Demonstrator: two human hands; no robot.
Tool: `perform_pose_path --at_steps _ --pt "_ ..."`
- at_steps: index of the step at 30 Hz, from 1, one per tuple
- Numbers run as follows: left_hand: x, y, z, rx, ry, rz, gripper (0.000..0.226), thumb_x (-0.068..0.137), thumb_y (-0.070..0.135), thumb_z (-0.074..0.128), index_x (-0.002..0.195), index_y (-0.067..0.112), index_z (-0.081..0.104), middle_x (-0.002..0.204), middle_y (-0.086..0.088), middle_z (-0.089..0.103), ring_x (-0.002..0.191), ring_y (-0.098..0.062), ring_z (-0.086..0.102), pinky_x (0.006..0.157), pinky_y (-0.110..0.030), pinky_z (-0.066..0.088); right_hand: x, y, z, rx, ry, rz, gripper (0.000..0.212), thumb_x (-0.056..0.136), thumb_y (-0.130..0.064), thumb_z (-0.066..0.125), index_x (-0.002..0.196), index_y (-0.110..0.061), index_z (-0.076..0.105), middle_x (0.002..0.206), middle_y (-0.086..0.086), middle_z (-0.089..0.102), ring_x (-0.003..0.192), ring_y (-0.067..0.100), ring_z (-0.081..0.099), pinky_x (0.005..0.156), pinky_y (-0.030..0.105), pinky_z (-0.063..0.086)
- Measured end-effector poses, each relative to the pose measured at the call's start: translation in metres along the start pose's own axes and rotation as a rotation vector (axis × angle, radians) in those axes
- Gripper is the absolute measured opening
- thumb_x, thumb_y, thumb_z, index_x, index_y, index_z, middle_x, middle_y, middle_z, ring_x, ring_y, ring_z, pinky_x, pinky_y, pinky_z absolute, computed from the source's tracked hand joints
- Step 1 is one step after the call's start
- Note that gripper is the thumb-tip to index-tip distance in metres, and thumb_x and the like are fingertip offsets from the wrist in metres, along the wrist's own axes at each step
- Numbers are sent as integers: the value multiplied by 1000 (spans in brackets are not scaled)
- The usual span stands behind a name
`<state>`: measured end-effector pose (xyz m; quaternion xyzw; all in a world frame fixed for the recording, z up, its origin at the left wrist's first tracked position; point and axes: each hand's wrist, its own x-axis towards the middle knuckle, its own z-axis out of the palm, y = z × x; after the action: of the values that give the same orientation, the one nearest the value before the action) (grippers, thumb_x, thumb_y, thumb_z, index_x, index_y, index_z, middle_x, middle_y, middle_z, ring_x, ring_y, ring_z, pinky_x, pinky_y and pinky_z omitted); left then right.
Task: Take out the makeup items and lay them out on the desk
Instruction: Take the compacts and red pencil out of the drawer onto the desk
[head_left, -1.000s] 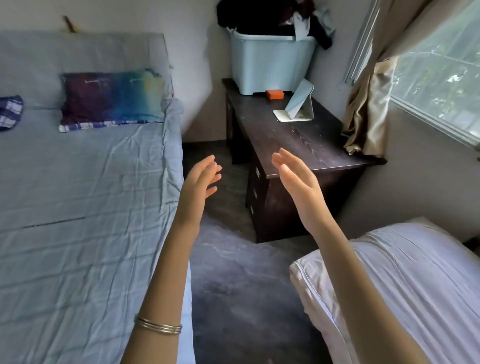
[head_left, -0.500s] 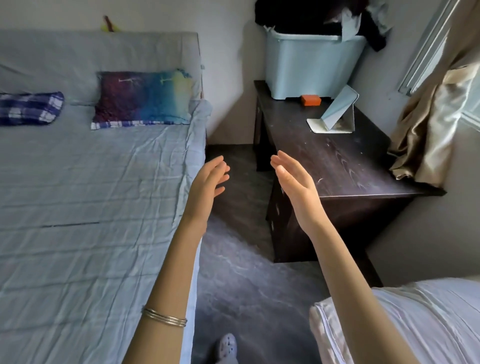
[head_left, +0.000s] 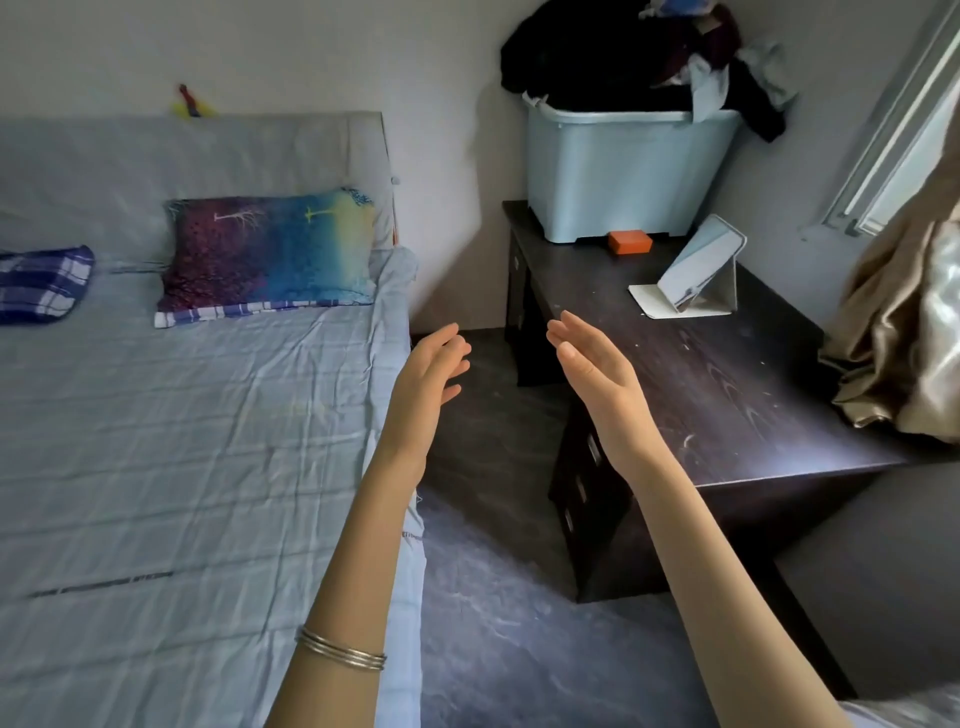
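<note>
So my view has swung closer to the counter (head_left: 727, 374), both hands, left hand (head_left: 426, 382) and right hand (head_left: 597, 374), raised with grips apart and empty (no makeup items visible yet, perhaps inside the drawers (head_left: 587, 467)), meaning retrieval hasn't begun.

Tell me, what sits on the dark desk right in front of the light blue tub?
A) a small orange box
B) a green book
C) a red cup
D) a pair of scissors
A: a small orange box lies on the desk, just in front of the light blue tub.
</note>
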<state>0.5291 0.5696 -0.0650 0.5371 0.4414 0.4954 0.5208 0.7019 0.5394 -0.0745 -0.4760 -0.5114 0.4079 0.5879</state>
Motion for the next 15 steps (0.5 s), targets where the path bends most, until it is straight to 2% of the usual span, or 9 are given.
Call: perform_pose_path --at_steps 6,10,15 --pt "70 -22 -10 11 30 -33 40 98 31 42 135 17 46 123 2 58 111 -10 57 85 -20 45 70 35 8 15 -25 31 60 80 -39 57 136 -23 45 135 -7 54 120 -1 52 90 12 45" --pt "132 -31 -2 16 30 -34 40 98 30 42 135 18 46 124 2 57 111 -11 57 90 -23 45 132 56 2 22 -36 35 61 79 -39 58 137 -22 45 135 -7 54 121 -1 51 89 10 45" --pt "225 -27 12 -5 42 -47 37 98 29 41 133 18 46 120 3 58 112 -12 56 93 -25 44 225 66 -10 37 -36 40 60 79 -39 59 136 -23 46 135 -7 54 121 -3 51 94 16 43"
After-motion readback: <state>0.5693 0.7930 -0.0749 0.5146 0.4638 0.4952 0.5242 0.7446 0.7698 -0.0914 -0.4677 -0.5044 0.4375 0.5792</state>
